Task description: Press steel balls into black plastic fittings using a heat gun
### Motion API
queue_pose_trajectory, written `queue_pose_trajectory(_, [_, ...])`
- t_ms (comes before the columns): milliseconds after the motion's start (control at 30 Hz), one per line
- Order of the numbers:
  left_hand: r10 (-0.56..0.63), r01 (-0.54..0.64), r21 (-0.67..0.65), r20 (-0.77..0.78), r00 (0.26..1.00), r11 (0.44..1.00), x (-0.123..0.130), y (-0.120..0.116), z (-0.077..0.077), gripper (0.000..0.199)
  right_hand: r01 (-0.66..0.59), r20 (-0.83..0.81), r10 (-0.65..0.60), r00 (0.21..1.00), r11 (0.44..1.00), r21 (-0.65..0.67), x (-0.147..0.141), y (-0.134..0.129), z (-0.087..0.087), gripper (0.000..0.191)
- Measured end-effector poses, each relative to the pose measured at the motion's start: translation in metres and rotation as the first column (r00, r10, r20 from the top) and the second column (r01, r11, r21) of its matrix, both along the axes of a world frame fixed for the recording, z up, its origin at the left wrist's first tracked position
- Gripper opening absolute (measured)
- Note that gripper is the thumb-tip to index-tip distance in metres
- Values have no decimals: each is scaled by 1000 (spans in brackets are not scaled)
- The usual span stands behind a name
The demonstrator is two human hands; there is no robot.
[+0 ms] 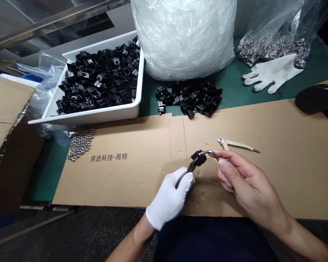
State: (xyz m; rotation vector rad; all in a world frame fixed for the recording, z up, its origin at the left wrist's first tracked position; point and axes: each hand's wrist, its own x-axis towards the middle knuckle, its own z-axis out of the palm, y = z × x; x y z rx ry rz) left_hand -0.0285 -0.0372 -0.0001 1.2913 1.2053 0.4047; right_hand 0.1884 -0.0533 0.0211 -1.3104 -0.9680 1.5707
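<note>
My left hand (169,196), in a white glove, is closed around a pair of pliers (191,167). The dark jaws of the pliers grip a small black plastic part (199,159) above the cardboard. My right hand (243,182) is bare and pinches a bent metal hex key (211,152) between thumb and fingers. The tip of the hex key meets the right side of the black part; whether it sits inside cannot be seen. Just beyond my right hand lie cream-handled cutting nippers (237,145), partly hidden by my fingers.
A cardboard sheet (136,182) covers the green table. Behind it lie a pile of black parts (190,96), a white bin (98,115) of black pieces and a large plastic bag (186,40). Small metal pieces (82,143) lie left; a white glove (273,72) and bagged metal parts (276,47) right.
</note>
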Motion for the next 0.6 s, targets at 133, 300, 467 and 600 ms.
queue_pose_trajectory(133, [82,-76,-72,88,993,994,9,-6,0,50,40,-78,-43,996,999,-32,-7,0,-1,34])
queue_pose_trajectory(300, [214,-177,-208,168,962,962,17,-13,-3,54,91,-162,-100,982,994,-64,-15,0,-2,31])
queue_pose_trajectory(467, [292,-237,-283,173,941,930,21,-17,-6,54,136,-198,-143,970,990,-47,-23,1,-4,28])
queue_pose_trajectory(600, [332,-268,-298,190,924,916,24,-19,-7,55,162,-193,-166,967,986,-33,-28,1,-8,26])
